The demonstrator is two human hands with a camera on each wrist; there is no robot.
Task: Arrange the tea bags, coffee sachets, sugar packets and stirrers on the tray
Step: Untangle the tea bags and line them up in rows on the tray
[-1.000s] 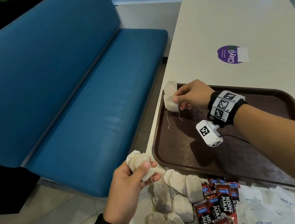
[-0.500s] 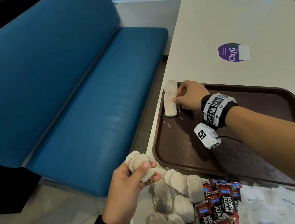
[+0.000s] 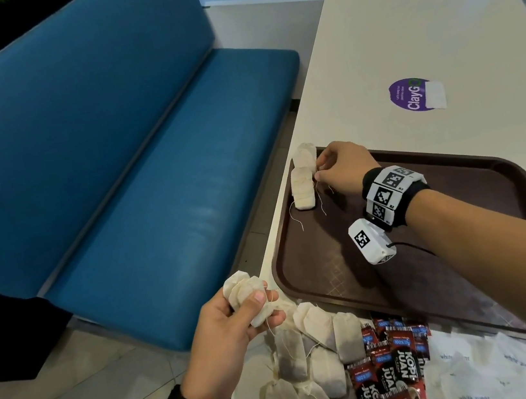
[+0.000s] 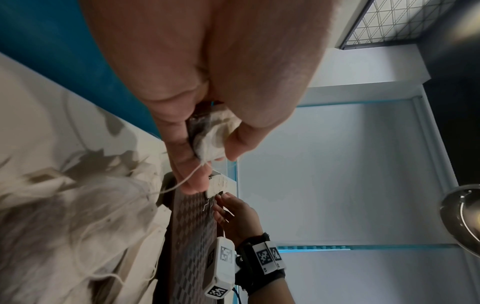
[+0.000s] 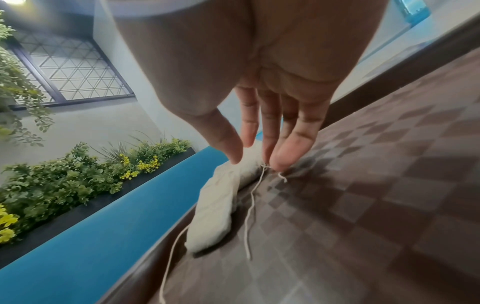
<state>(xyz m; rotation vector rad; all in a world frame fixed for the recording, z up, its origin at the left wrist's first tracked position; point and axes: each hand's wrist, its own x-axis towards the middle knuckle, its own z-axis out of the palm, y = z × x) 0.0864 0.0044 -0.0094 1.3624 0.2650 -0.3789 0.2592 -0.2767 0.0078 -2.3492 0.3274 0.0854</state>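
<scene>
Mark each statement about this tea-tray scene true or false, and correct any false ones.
1. The left hand holds a bunch of tea bags. True.
2. The coffee sachets lie on the tray. False: they lie on the table, beside the tray.
3. Tea bags on the tray sit at its far left corner. True.
4. The right hand grips a sugar packet. False: its straight fingers touch the placed tea bags.

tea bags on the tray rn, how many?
2, as far as shows: both lie end to end along the tray's far left rim, one nearer, one beyond it, by the right hand. More may be stacked underneath.
</scene>
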